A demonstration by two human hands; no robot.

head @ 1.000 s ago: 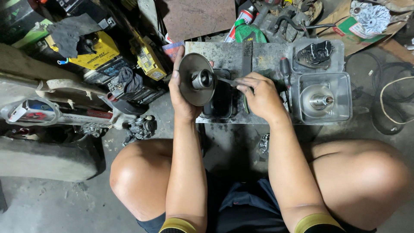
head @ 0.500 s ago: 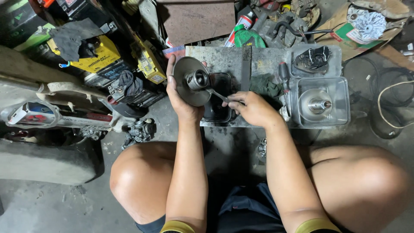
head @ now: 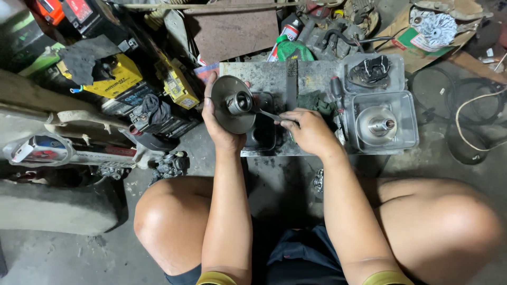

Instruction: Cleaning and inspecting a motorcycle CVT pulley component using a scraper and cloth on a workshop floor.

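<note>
My left hand (head: 217,125) holds a round grey metal pulley disc (head: 231,104) with a short hub in its middle, tilted up on edge above a small black tray (head: 264,134). My right hand (head: 308,130) grips a thin metal tool (head: 268,114) whose tip reaches into the disc's hub. Both hands hover over a worn grey metal slab (head: 269,76) on the floor. My bare knees sit to either side below.
A clear plastic tub (head: 406,126) at the right holds a second pulley part (head: 377,124); another tub (head: 372,71) behind it holds a dark part. Yellow batteries (head: 177,82), rags, a spray can (head: 285,34) and cables crowd the back and left.
My right hand has shifted from beside the disc and now points the thin tool into its hub. The disc stays in my left hand, turned slightly more towards me.
</note>
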